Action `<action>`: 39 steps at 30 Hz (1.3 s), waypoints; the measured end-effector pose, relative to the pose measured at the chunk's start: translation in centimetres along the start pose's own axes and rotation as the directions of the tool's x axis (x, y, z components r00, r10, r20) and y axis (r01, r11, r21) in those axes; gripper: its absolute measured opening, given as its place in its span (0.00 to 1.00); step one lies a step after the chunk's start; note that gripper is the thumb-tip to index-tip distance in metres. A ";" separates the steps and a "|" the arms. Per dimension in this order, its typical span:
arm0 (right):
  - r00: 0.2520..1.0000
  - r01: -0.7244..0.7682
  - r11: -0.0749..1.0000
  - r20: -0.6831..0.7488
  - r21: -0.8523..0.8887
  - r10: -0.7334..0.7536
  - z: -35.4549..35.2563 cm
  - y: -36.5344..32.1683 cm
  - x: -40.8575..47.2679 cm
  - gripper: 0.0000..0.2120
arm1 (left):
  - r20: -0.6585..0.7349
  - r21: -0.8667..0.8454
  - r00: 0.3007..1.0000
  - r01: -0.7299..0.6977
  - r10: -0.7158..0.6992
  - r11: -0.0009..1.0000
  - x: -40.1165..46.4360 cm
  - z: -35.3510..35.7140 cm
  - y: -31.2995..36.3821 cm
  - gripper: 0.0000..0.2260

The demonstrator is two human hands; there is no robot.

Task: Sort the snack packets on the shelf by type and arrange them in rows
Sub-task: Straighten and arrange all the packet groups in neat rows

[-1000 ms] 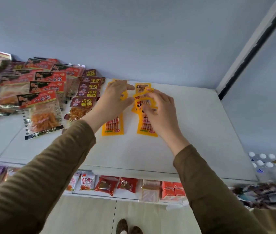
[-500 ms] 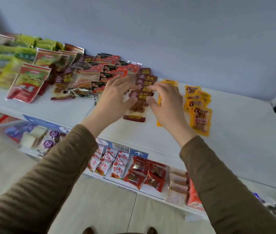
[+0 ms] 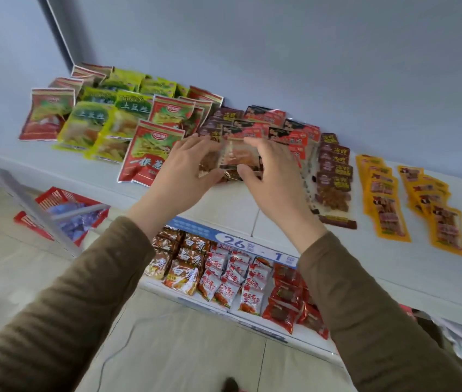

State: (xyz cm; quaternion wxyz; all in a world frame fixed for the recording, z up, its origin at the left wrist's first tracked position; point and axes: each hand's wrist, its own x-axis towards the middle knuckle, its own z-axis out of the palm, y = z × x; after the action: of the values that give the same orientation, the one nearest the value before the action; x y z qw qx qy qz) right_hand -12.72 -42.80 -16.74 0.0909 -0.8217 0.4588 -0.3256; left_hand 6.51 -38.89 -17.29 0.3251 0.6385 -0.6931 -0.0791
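Left hand (image 3: 186, 168): fingers spread and lightly bent, laid over the near edge of a clear-fronted packet (image 3: 235, 158), thumb touching its lower corner. Right hand (image 3: 271, 172): the same on the other side, thumb at the packet's bottom edge, fingertips over its top. Whether either hand truly pinches the packet or only presses on it cannot be told.

Shelf (image 3: 224, 205), white, upper tier. Contents, left to right:
- green packets (image 3: 88, 123) and red-and-green packets (image 3: 150, 151), mixed and overlapping;
- red-and-black topped packets (image 3: 286, 134), a loose heap behind the hands, with the clear-fronted packet at its near edge;
- dark brown packets (image 3: 334, 171), one overlapping row running front to back;
- yellow packets (image 3: 385, 199), two tidy overlapping rows, well apart from the hands.

Step in hand, as it appears: squaring up the heap in the middle. To do it well, take the packets from both sides at once, keep labels facing up, and draw them into a straight overlapping line beside the brown row without nudging it. The film looks slippery, so a firm, flat hold would serve best.

Lower shelf (image 3: 258, 250): further small packets in rows.
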 end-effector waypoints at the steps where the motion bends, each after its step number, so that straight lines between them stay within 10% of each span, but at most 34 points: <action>1: 1.000 0.003 1.000 0.003 -0.002 -0.003 0.6 -0.5 0.7 0.21 | 0.004 0.000 1.000 0.005 -0.005 1.000 0.4 -0.4 -0.9 0.21; 21: 0.998 0.055 0.996 -0.039 0.074 -0.053 17.6 -16.1 15.6 0.22 | -0.110 0.027 0.994 0.017 -0.014 0.999 5.7 -13.1 -22.8 0.24; 39: 0.934 -0.355 0.853 0.181 0.383 0.308 34.1 -30.1 25.6 0.27 | 0.005 -0.173 0.969 0.245 -0.248 0.954 12.1 -21.5 -44.7 0.30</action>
State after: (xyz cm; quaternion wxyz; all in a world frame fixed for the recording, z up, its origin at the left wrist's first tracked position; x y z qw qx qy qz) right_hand 38.68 -51.79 -18.04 0.3415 -0.7098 0.5091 -0.3470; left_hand 55.98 -51.32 -19.86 0.3724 0.6901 -0.5958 -0.1733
